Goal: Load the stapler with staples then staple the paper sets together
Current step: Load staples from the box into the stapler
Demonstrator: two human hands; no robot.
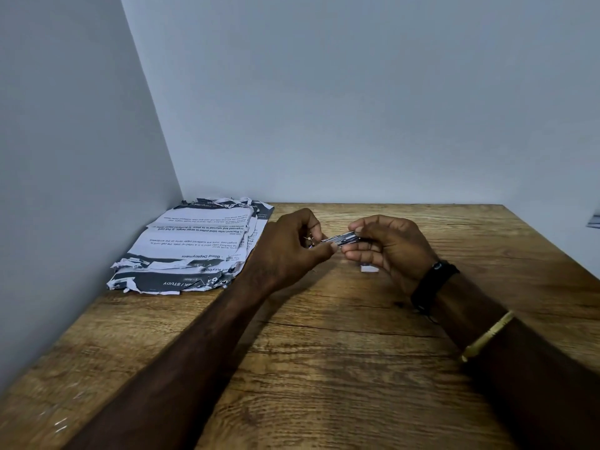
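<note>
Bench point(324, 368) first — left hand point(287, 251) and right hand point(391, 250) fingers point(324, 249) pinch the small stapler point(341, 238) at twelve o'clock — likely light, stiff, slick; grip its sides.

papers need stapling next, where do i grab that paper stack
I'd pinch the paper stack at its right edge, coming from the right over the table. It lies flat with its left side close to the wall, and its near and far ends look torn.
</note>
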